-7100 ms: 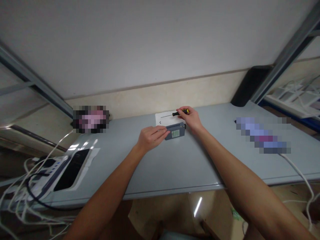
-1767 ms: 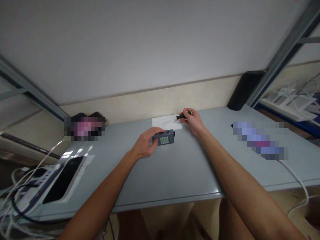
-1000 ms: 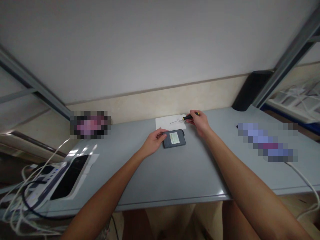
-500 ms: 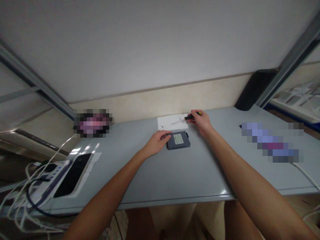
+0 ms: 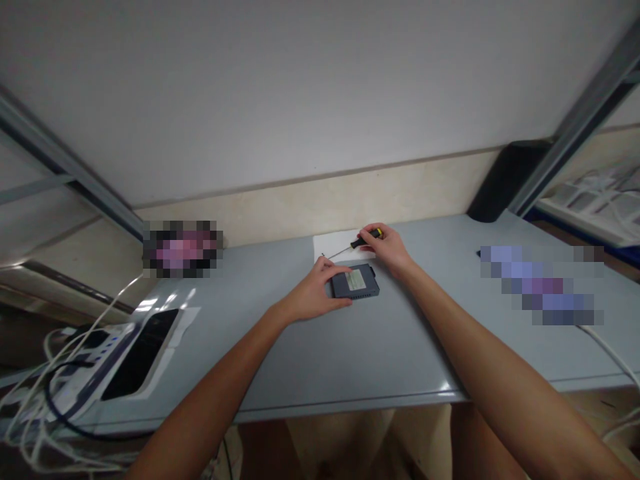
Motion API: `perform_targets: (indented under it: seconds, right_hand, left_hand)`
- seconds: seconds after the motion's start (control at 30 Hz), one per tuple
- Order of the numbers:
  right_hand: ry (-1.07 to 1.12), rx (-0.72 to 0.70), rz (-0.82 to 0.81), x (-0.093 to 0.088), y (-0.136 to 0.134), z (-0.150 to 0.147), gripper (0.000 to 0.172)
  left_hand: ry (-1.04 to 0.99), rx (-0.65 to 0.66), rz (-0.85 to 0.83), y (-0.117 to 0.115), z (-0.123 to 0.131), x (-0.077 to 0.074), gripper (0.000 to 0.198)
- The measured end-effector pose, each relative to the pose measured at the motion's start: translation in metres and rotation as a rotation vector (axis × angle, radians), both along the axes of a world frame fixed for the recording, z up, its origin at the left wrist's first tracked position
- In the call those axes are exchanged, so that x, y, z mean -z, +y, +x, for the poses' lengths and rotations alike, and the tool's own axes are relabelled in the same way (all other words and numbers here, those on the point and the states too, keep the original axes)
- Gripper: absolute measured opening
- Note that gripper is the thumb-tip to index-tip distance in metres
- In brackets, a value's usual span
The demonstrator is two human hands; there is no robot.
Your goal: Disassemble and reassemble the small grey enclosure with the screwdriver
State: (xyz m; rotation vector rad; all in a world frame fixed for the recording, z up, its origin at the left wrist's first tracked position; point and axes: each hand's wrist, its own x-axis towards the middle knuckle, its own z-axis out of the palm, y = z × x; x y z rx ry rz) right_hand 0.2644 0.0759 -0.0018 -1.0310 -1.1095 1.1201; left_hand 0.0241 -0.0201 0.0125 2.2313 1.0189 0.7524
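Observation:
A flat dark grey box (image 5: 373,284) with a pale label on top and slots along its near side lies on the table. My left hand (image 5: 316,291) grips the box from the left, its thumb at the near edge and fingers across the far left corner. In my right hand (image 5: 385,245) is a screwdriver (image 5: 367,238) with a black and yellow handle, closed in the fingers. Its thin shaft slants down to the left, the tip close to my left fingertips. Behind the box lies white paper (image 5: 333,245), with a tiny dark piece by the screwdriver's tip.
On the grey table (image 5: 300,373), a black phone (image 5: 143,357) lies at left beside a power strip (image 5: 107,353) and tangled white cables (image 5: 37,433). A black cylinder (image 5: 507,180) stands back right. Blurred-out items sit at both sides. A wall closes off the back.
My right hand has brought the screwdriver left and toward me, its tip now near my left fingers. My left hand has spread around the box's left side, thumb at the near edge.

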Motion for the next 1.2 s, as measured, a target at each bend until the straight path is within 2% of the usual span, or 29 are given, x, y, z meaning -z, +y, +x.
perform_targets:
  seconds: [0.2, 0.4, 0.73, 1.07, 1.2]
  right_hand:
    - [0.01, -0.014, 0.044, 0.003, 0.002, 0.0, 0.043]
    - [-0.021, -0.037, 0.037, 0.004, 0.001, -0.004, 0.042]
    - [0.035, -0.044, 0.022, 0.006, 0.002, -0.004, 0.045]
    - [0.104, -0.052, 0.005, -0.004, -0.001, 0.002, 0.037]
    - [0.2, -0.062, -0.018, -0.014, -0.005, 0.011, 0.025]
  left_hand:
    - [-0.062, -0.116, -0.088, 0.0, 0.003, -0.007, 0.053]
    - [-0.113, -0.175, -0.247, 0.003, 0.007, -0.008, 0.051]
    - [-0.071, -0.329, -0.075, 0.001, 0.013, -0.005, 0.063]
    - [-0.064, -0.277, -0.049, 0.003, 0.007, -0.004, 0.055]
    - [-0.05, -0.234, -0.057, 0.006, 0.003, -0.003, 0.048]
